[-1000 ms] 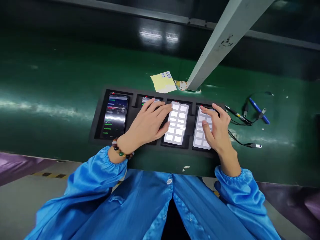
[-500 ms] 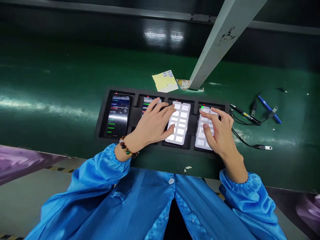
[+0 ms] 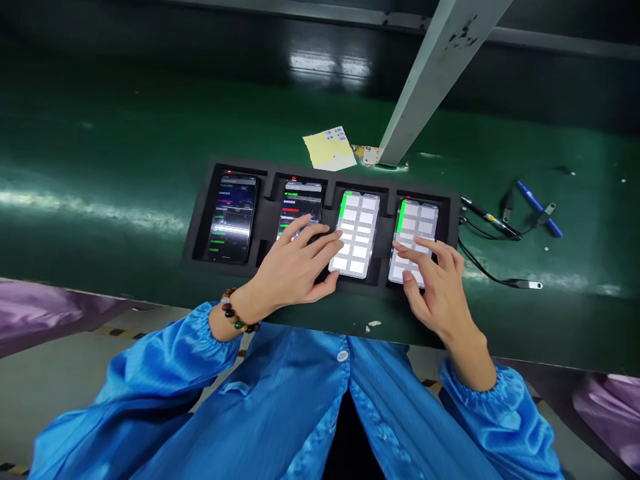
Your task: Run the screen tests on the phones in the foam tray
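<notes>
Several smartphones lie screen-up in the slots of a black tray [image 3: 270,220]. My left hand [image 3: 297,267], fingers apart, is over the second phone [image 3: 303,197], with a fingertip at the left edge of the third phone [image 3: 361,230]. My right hand [image 3: 437,287] is spread over the lower part of the rightmost phone [image 3: 420,217], a finger at its left edge. Both right-hand phones show a white and grey block grid with a green strip down the left side. Dark screens with coloured text lines show on the second phone and the leftmost phone [image 3: 233,217].
A yellow note [image 3: 330,150] with blue writing lies behind the tray, beside the foot of a grey metal post [image 3: 425,87]. To the right are a blue marker [image 3: 539,208], a black pen [image 3: 490,217] and black cables [image 3: 487,277]. Purple cloth shows at both sides.
Both hands have slid down the screens toward me. The green on the rightmost phone has grown from a small patch to a strip, and a green strip now shows on the third phone.
</notes>
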Tool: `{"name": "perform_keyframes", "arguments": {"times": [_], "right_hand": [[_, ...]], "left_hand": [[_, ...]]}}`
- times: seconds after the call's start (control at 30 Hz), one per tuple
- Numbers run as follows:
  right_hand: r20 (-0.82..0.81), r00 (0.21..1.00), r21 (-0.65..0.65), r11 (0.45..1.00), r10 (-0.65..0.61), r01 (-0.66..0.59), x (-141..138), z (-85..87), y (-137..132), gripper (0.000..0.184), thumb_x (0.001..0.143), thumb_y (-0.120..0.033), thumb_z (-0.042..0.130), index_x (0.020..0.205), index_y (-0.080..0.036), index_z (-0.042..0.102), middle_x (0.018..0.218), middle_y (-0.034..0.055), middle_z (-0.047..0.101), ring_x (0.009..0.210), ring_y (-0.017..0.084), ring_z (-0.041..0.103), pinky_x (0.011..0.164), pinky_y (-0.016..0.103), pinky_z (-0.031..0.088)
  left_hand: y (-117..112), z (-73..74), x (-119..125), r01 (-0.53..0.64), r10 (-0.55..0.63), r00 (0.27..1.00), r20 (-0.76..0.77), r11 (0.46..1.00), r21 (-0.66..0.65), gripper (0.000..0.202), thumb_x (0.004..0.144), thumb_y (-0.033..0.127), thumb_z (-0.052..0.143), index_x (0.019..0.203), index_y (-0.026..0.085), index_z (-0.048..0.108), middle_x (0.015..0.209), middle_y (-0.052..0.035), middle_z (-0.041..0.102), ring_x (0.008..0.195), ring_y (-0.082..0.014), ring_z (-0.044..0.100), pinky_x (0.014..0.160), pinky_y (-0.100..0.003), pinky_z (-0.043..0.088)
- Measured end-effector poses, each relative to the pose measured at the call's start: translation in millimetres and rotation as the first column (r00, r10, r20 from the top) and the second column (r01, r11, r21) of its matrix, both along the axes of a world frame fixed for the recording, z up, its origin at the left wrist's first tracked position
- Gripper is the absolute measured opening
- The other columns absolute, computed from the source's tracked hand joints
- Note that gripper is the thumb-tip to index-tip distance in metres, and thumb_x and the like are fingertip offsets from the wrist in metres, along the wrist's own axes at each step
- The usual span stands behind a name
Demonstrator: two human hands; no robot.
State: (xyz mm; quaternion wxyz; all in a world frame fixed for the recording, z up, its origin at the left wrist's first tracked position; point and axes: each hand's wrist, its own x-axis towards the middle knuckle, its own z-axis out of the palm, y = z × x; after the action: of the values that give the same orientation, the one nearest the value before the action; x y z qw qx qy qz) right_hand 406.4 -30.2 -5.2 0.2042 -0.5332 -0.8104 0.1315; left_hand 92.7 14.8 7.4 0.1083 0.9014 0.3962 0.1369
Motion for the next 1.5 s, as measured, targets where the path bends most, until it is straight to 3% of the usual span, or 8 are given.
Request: {"name": "perform_keyframes", "arguments": {"times": [0.23, 0.5, 0.63, 0.87, 0.97, 1.1, 1.2, 1.5], "right_hand": [[-0.067, 0.994, 0.092, 0.992, 0.088, -0.082, 6.2, -2.0, -19.4, 0.042, 0.104, -0.018, 0.055, 0.143, -0.028, 0.067, 0.131, 0.0083, 0.081, 0.132, 0.031, 0.07, 0.118, 0.057, 0.05], [-0.142, 0.976, 0.116, 0.982, 0.167, -0.151, 12.0, -7.5, -22.9, 0.042, 0.099, -0.015, 0.057, 0.133, -0.031, 0.075, 0.116, 0.0022, 0.086, 0.118, 0.029, 0.077, 0.108, 0.056, 0.057], [-0.133, 0.973, 0.143, 0.975, 0.187, -0.168, 12.9, -7.4, -21.9, 0.04, 0.098, -0.012, 0.059, 0.132, -0.027, 0.074, 0.111, 0.0038, 0.085, 0.118, 0.028, 0.077, 0.109, 0.055, 0.057], [-0.169, 0.976, 0.173, 0.979, 0.137, -0.108, 23.1, -10.3, -27.8, 0.038, 0.101, -0.009, 0.057, 0.131, -0.025, 0.074, 0.113, 0.0057, 0.083, 0.118, 0.029, 0.074, 0.107, 0.053, 0.057], [-0.202, 0.97, 0.173, 0.98, 0.133, -0.099, 26.9, -12.5, -29.5, 0.039, 0.101, -0.009, 0.057, 0.133, -0.023, 0.075, 0.113, 0.0068, 0.082, 0.119, 0.03, 0.073, 0.106, 0.053, 0.056], [-0.22, 0.968, 0.146, 0.985, 0.121, -0.09, 27.0, -13.2, -28.8, 0.037, 0.102, -0.01, 0.057, 0.132, -0.023, 0.076, 0.115, 0.0087, 0.079, 0.121, 0.031, 0.071, 0.104, 0.052, 0.055], [-0.226, 0.967, 0.133, 0.987, 0.12, -0.091, 26.7, -13.7, -28.7, 0.036, 0.103, -0.011, 0.058, 0.132, -0.023, 0.076, 0.119, 0.0096, 0.077, 0.123, 0.031, 0.07, 0.105, 0.052, 0.054], [-0.212, 0.966, 0.164, 0.98, 0.147, -0.113, 27.3, -16.0, -28.7, 0.037, 0.103, -0.013, 0.058, 0.134, -0.023, 0.074, 0.122, 0.01, 0.078, 0.121, 0.031, 0.071, 0.104, 0.052, 0.056]], "left_hand": [[-14.6, -13.6, -13.5, 0.082, -0.094, 0.986, 0.137, 0.993, 0.088, 0.039, 0.093, 0.032, 0.068, 0.131, 0.03, 0.077, 0.129, 0.0003, 0.085, 0.122, -0.0334, 0.079, 0.118, -0.06, 0.053], [-17.5, -18.5, -21.7, 0.174, -0.217, 0.96, 0.176, 0.957, 0.232, 0.031, 0.087, 0.028, 0.07, 0.115, 0.032, 0.081, 0.113, 0.0058, 0.088, 0.102, -0.0272, 0.083, 0.102, -0.052, 0.058], [-17.9, -18.1, -22.6, 0.177, -0.22, 0.958, 0.181, 0.958, 0.224, 0.03, 0.086, 0.027, 0.069, 0.112, 0.033, 0.083, 0.109, 0.007, 0.088, 0.101, -0.0261, 0.083, 0.101, -0.05, 0.058], [-13.9, -11.3, -18.6, 0.201, -0.243, 0.95, 0.198, 0.957, 0.211, 0.029, 0.09, 0.025, 0.065, 0.117, 0.025, 0.077, 0.109, 0.0041, 0.089, 0.103, -0.0261, 0.081, 0.103, -0.048, 0.055], [-10.9, -6.2, -16.6, 0.123, -0.155, 0.976, 0.156, 0.972, 0.199, 0.03, 0.093, 0.025, 0.066, 0.122, 0.021, 0.075, 0.112, 0.0013, 0.088, 0.107, -0.0284, 0.079, 0.106, -0.049, 0.052], [-4.4, -0.6, -12.2, 0.047, -0.051, 0.998, 0.023, 0.987, 0.154, 0.038, 0.098, 0.03, 0.065, 0.133, 0.018, 0.072, 0.133, -0.0037, 0.084, 0.123, -0.0337, 0.074, 0.118, -0.054, 0.045], [-2.6, 0.4, -11.4, 0.066, -0.065, 0.998, -0.008, 0.987, 0.148, 0.038, 0.099, 0.031, 0.064, 0.134, 0.019, 0.072, 0.139, -0.0026, 0.082, 0.125, -0.0345, 0.073, 0.121, -0.055, 0.043], [-13.8, -1.3, -22.9, 0.199, -0.226, 0.967, 0.115, 0.957, 0.211, 0.024, 0.089, 0.027, 0.069, 0.11, 0.025, 0.08, 0.115, 0.0041, 0.088, 0.106, -0.0263, 0.078, 0.104, -0.048, 0.051]]}}
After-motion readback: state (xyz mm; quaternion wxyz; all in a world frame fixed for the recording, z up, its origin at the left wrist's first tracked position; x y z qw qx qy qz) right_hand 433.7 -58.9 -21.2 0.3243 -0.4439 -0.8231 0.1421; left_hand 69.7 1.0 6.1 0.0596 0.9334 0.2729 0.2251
